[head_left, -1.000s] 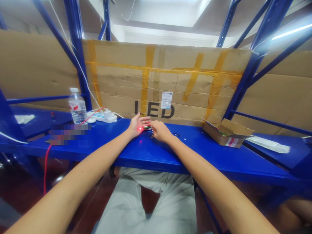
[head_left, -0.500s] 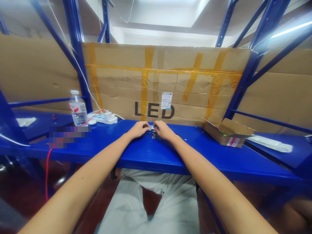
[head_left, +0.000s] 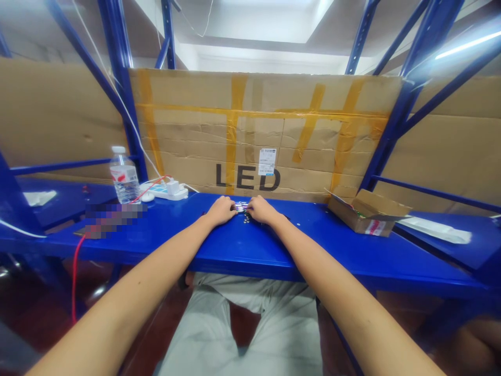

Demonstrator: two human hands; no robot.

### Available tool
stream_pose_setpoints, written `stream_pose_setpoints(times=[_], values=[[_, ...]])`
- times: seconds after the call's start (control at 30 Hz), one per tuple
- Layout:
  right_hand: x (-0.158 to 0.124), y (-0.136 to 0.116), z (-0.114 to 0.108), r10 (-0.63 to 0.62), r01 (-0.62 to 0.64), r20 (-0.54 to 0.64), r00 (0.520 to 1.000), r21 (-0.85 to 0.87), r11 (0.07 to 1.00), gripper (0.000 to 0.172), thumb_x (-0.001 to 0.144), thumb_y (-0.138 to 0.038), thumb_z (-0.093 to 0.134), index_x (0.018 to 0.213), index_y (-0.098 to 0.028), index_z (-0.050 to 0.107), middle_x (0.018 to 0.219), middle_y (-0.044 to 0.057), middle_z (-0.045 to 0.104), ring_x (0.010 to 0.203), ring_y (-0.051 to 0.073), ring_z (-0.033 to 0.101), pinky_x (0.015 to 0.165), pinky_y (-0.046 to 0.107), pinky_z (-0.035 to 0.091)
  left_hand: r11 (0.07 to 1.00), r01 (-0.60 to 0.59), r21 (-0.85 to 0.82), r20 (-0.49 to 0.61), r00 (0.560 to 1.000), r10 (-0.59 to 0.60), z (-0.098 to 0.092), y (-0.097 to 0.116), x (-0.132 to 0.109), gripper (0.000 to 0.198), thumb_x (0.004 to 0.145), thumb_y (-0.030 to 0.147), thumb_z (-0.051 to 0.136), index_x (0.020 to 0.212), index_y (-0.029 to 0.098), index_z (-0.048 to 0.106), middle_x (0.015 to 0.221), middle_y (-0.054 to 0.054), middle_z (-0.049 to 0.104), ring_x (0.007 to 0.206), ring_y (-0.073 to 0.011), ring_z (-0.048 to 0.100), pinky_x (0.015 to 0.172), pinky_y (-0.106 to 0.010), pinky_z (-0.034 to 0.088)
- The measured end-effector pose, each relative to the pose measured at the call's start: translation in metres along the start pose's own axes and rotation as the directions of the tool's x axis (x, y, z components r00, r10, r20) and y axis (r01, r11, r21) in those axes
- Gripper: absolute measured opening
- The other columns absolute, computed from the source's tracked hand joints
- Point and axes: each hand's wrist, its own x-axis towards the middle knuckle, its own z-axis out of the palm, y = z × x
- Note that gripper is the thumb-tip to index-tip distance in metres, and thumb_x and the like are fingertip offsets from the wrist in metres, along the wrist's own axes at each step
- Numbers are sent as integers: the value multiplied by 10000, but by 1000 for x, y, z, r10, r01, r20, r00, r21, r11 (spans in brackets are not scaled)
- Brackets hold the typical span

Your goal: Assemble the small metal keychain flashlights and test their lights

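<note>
While left hand (head_left: 221, 210), right hand (head_left: 261, 210) half-curl over metal parts (head_left: 243, 211), blue shelf (head_left: 164, 235) fronts taped cardboard (head_left: 195, 130).

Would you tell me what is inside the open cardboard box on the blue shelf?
Something green shows in the open cardboard box; its flaps hide the rest.

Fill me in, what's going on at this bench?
A person has their left hand and right hand close together at small shiny metal parts on a blue steel bench. The parts are too small to identify. An open cardboard box sits to the right, a clear plastic water bottle to the left.
</note>
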Motion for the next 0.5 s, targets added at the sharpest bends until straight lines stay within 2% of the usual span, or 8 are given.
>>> stream_pose_setpoints(times=[0.1,0.27,0.43,0.5], values=[[-2,1,-2,43,-43,-45,998,8,999,265,947,-231,519,965,-146,769,1083,148,704,1023,229,569,900,278,384,1000,3,5,-7,1000,-3,2,0,1,168,841,317,651,877,174,731,943,-112,694,989,-284,600,873,-366,448],[-5,8,-8,143,-135,-95,985,84,987,269,920,-179,505,944,-137,769,1018,143,729,949,219,605,825,266,396,999,45,-25,-49,998,-46,-1,-2,6,197,820,346,674,903,174,719,958,-108,697,976,-272,605,873,-359,461],[-10,24,-12,251,-216,-125,960,242,946,276,932,-190,499,930,-119,766,961,122,748,862,191,623,737,244,393,975,170,-143,-83,980,-183,-25,-29,1,213,866,318,558,908,180,716,1002,-93,730,930,-226,651,852,-308,476],[-13,28,-13,289,-244,-125,949,289,926,269,926,-195,510,926,-113,766,927,109,746,832,181,613,710,239,385,970,216,-115,9,976,-216,-38,-43,-5,181,818,289,577,882,187,712,970,-90,741,904,-226,664,810,-294,478]])
